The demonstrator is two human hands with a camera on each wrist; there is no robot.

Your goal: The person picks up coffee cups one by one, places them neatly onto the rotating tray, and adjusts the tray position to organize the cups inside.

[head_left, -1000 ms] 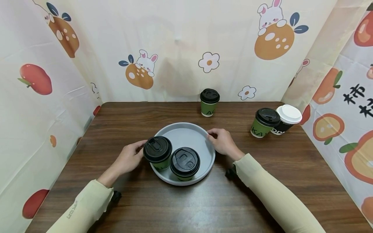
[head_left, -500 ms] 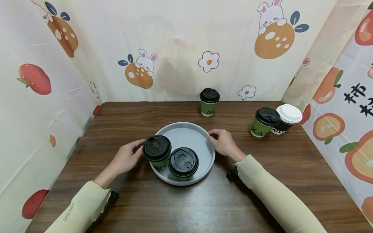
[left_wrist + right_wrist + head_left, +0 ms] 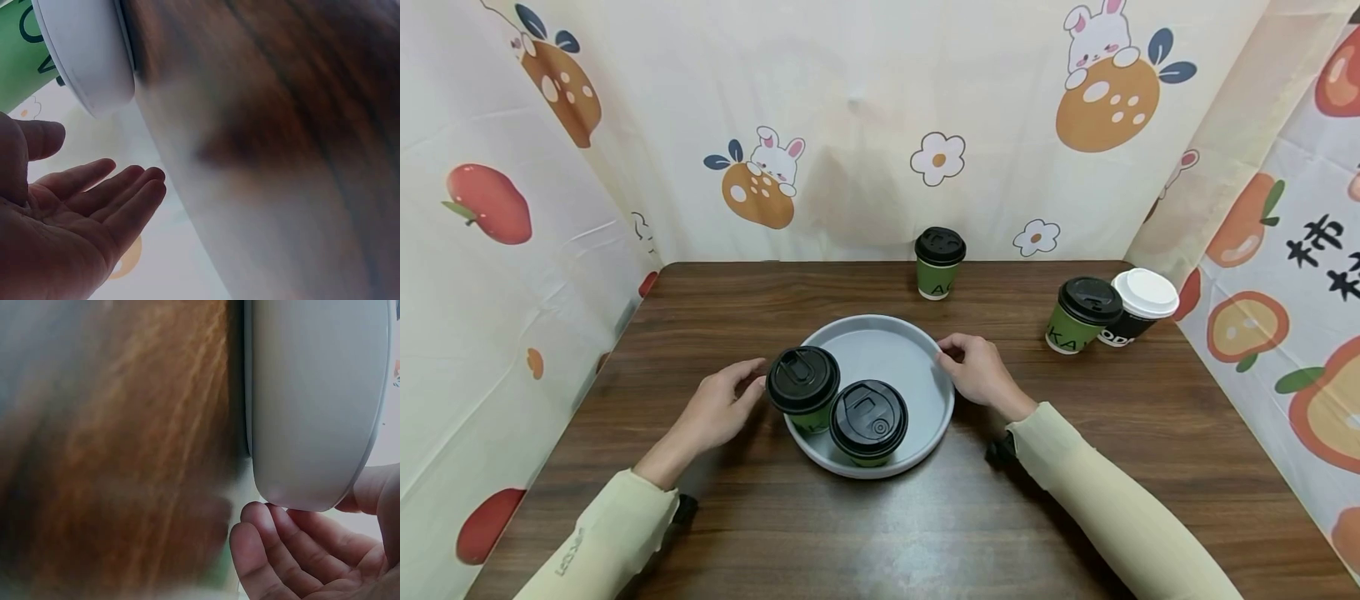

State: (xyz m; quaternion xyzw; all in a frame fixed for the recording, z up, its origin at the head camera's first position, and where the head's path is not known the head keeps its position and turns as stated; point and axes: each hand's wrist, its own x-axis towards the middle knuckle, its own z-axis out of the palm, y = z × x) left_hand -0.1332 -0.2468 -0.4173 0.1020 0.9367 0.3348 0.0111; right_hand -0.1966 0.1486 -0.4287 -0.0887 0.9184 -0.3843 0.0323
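A round light-grey tray [image 3: 917,392] lies on the brown table in the head view. On its left part stand two green paper cups with black lids: one cup [image 3: 802,390] at the left rim, the other cup [image 3: 868,423] nearer the front. My right hand [image 3: 976,369] pinches the tray's right rim, thumb over the edge and fingertips against the outer wall, as the right wrist view shows. Just left of the tray, my left hand [image 3: 718,404] holds nothing. Its fingers [image 3: 128,200] are spread and apart from the tray wall [image 3: 87,56] in the left wrist view.
Another green cup [image 3: 938,263] with a black lid stands at the table's back edge. Toward the right back, a green cup [image 3: 1081,315] stands beside a black cup with a white lid [image 3: 1142,300]. Printed cloth hangs behind the table and at both sides.
My left hand has drawn back leftward, away from the tray rim. Both cups on the tray have shifted slightly left. My right hand has moved only a little and stays at the rim.
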